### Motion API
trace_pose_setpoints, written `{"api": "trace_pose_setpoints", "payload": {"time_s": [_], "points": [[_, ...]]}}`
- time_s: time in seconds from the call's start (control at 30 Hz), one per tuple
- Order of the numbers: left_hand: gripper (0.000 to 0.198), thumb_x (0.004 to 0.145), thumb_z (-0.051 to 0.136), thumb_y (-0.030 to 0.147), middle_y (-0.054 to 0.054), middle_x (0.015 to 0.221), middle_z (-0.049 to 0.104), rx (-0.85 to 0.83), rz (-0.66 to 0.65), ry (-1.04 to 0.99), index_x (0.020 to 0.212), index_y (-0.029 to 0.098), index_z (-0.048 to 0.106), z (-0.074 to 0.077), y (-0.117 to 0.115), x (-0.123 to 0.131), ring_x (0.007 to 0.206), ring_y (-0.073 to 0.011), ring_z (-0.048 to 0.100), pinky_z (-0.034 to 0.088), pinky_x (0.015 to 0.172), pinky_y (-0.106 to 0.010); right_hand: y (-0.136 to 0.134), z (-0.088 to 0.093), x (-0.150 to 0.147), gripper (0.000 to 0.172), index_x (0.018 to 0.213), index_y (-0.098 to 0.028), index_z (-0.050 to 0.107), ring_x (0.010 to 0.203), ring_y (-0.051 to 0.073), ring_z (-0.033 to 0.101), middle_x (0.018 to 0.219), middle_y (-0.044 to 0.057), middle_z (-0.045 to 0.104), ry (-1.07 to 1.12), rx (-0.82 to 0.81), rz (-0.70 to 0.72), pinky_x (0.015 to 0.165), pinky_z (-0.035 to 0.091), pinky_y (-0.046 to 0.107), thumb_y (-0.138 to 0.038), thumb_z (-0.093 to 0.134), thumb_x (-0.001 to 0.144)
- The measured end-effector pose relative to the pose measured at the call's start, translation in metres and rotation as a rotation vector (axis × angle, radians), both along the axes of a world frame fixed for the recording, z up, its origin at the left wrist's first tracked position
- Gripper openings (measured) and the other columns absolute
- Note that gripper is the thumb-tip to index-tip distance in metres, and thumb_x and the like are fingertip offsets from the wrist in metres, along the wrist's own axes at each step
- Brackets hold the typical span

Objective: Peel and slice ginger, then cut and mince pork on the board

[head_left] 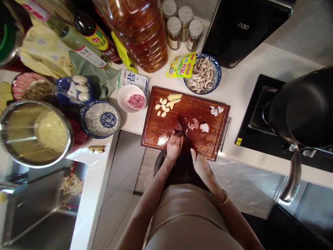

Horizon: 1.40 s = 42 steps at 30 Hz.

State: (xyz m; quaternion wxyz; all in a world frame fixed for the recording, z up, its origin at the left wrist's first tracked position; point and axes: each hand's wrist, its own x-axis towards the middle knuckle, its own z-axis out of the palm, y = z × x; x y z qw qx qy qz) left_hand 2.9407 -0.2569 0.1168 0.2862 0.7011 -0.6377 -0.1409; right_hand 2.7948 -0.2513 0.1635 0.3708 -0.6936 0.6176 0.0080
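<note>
My right hand (201,164) is closed round the handle of a kitchen knife (187,139), near the front edge of a wooden cutting board (156,130). The narrow dark blade points away from me, towards the board's middle. Just left of it, my left hand (174,145) has its fingers curled down on the board beside the blade; what they press on is dark and mostly hidden. Right of the blade lie a small heap of pink meat (193,123) and a white fatty piece (204,127). Garlic cloves (163,107) and ginger slices (174,97) lie at the board's back left.
A bowl of sliced mushrooms (204,78) stands behind the board, and a white bowl of meat (136,101) to its left. A patterned bowl (100,119) and metal pot (36,133) are farther left, near the sink (44,208). A black pan (307,107) sits on the right stove.
</note>
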Motion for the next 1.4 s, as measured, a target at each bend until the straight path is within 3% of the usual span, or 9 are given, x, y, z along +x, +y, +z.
{"api": "trace_pose_setpoints", "payload": {"time_s": [0.17, 0.33, 0.53, 0.7, 0.87, 1.07, 1.23, 1.4], "points": [[0.021, 0.086, 0.045, 0.02, -0.006, 0.104, 0.062, -0.03, -0.002, 0.008, 0.102, 0.018, 0.058, 0.002, 0.002, 0.0, 0.103, -0.0168, 0.055, 0.041, 0.099, -0.039, -0.011, -0.008, 0.006, 0.062, 0.094, -0.008, 0.067, 0.085, 0.024, 0.065, 0.082, 0.018, 0.068, 0.092, 0.075, -0.068, 0.078, 0.046, 0.03, -0.048, 0.019, 0.091], [0.019, 0.085, 0.047, 0.023, -0.006, 0.103, 0.061, -0.041, 0.053, 0.021, 0.099, 0.02, 0.059, -0.002, 0.006, 0.001, 0.103, -0.0163, 0.055, 0.038, 0.101, -0.039, -0.005, -0.01, -0.004, 0.057, 0.108, -0.005, 0.06, 0.092, 0.023, 0.062, 0.09, 0.018, 0.067, 0.063, -0.043, -0.087, 0.085, 0.043, 0.031, -0.045, 0.022, 0.092], [0.017, 0.083, 0.049, 0.023, -0.006, 0.1, 0.061, -0.075, 0.116, -0.006, 0.096, 0.019, 0.06, -0.009, 0.008, -0.001, 0.1, -0.0169, 0.055, 0.037, 0.102, -0.041, -0.005, -0.007, -0.009, 0.058, 0.107, -0.006, 0.061, 0.099, 0.024, 0.059, 0.099, 0.02, 0.065, 0.028, -0.114, -0.081, 0.088, 0.042, 0.034, -0.046, 0.022, 0.091], [0.019, 0.083, 0.049, 0.022, -0.006, 0.102, 0.061, -0.052, 0.089, -0.014, 0.099, 0.019, 0.058, -0.009, 0.007, -0.001, 0.104, -0.018, 0.053, 0.036, 0.103, -0.041, -0.007, 0.001, -0.014, 0.062, 0.104, -0.007, 0.062, 0.09, 0.022, 0.063, 0.094, 0.018, 0.066, -0.031, -0.076, -0.104, 0.084, 0.044, 0.033, -0.047, 0.017, 0.092], [0.019, 0.084, 0.047, 0.022, -0.007, 0.1, 0.06, -0.013, 0.077, -0.035, 0.099, 0.019, 0.058, -0.007, 0.005, -0.003, 0.107, -0.0197, 0.051, 0.039, 0.099, -0.04, -0.003, -0.001, -0.002, 0.055, 0.106, -0.009, 0.061, 0.096, 0.022, 0.06, 0.098, 0.017, 0.066, -0.009, -0.104, -0.023, 0.087, 0.042, 0.031, -0.044, 0.02, 0.092], [0.016, 0.084, 0.046, 0.022, -0.007, 0.094, 0.059, 0.021, 0.073, -0.022, 0.091, 0.018, 0.059, -0.007, 0.003, -0.004, 0.107, -0.0204, 0.051, 0.041, 0.097, -0.04, -0.006, -0.007, 0.016, 0.055, 0.093, -0.012, 0.066, 0.079, 0.023, 0.066, 0.08, 0.015, 0.068, 0.138, 0.013, 0.009, 0.074, 0.047, 0.03, -0.046, 0.023, 0.091], [0.017, 0.084, 0.046, 0.023, -0.009, 0.096, 0.058, 0.026, 0.158, -0.004, 0.094, 0.018, 0.059, -0.011, 0.002, 0.001, 0.112, -0.021, 0.048, 0.042, 0.095, -0.039, 0.003, -0.007, -0.007, 0.053, 0.107, -0.009, 0.061, 0.09, 0.024, 0.063, 0.085, 0.017, 0.068, 0.125, -0.085, 0.011, 0.081, 0.045, 0.031, -0.046, 0.027, 0.091], [0.02, 0.084, 0.047, 0.023, -0.007, 0.1, 0.059, -0.006, 0.092, 0.001, 0.1, 0.02, 0.058, -0.01, 0.008, 0.002, 0.107, -0.0184, 0.052, 0.039, 0.1, -0.04, -0.004, -0.007, -0.021, 0.058, 0.108, -0.007, 0.06, 0.094, 0.023, 0.061, 0.094, 0.018, 0.067, -0.008, -0.125, -0.082, 0.085, 0.043, 0.033, -0.045, 0.018, 0.092]]}}
